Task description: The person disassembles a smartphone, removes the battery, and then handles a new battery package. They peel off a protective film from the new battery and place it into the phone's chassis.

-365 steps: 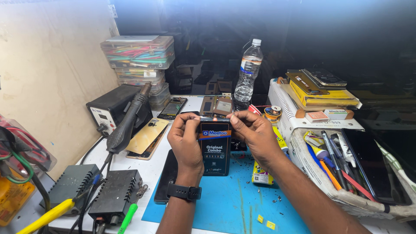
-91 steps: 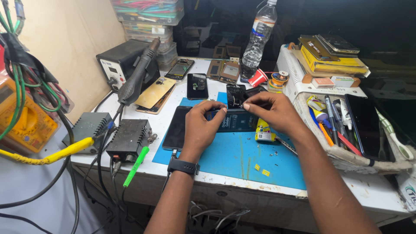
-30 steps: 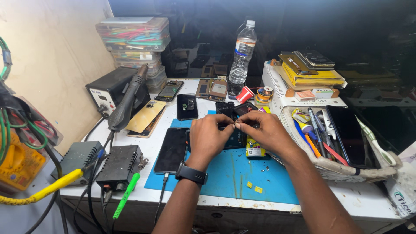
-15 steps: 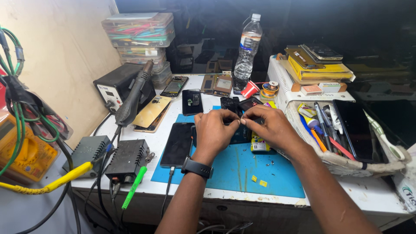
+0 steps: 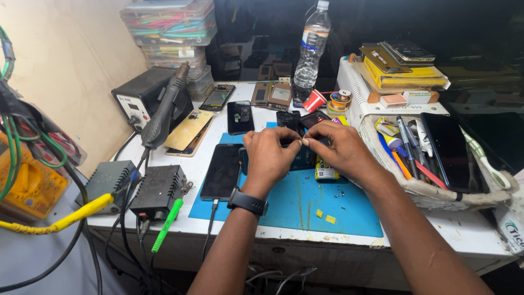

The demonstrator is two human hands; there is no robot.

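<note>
Over the blue mat, left hand and right hand pinch fingertips together above a dark phone, whatever they grip too small to tell.

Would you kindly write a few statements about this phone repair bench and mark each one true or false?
1. The left hand and right hand meet fingertip to fingertip over the blue mat. True.
2. The water bottle lies on its side. False: it stands upright.
3. A black smartwatch is on the right wrist. False: on the left wrist.
4. A dark phone lies screen-up left of the hands. True.
</note>
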